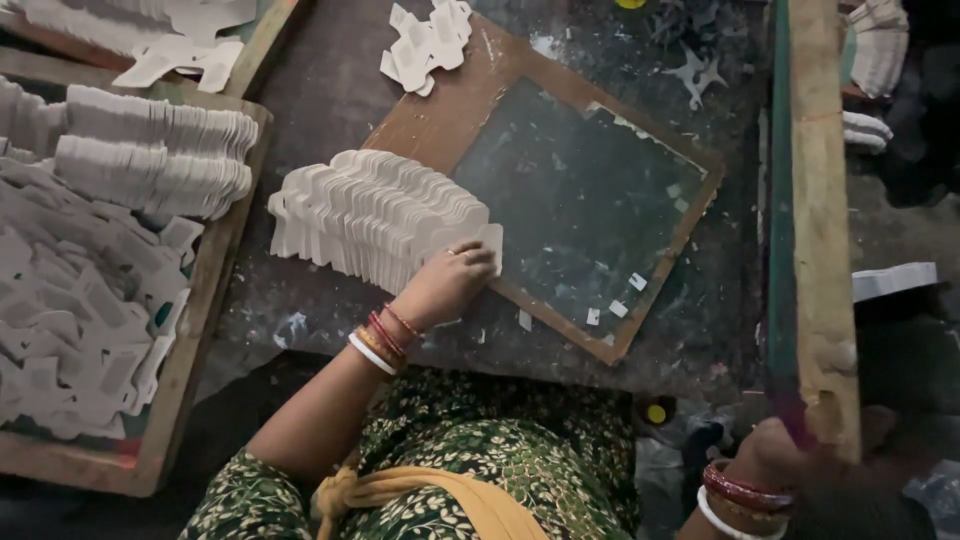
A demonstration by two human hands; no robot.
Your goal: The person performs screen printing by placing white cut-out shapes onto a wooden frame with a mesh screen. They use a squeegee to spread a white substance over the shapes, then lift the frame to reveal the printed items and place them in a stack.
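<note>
Your left hand [448,283] rests fingers curled against the near end of the fanned stack of white card cutouts [375,218]; its long axis runs away leftward; your right hand [775,455] (well apart, lower right) is closed around a wooden beam [822,200].
</note>
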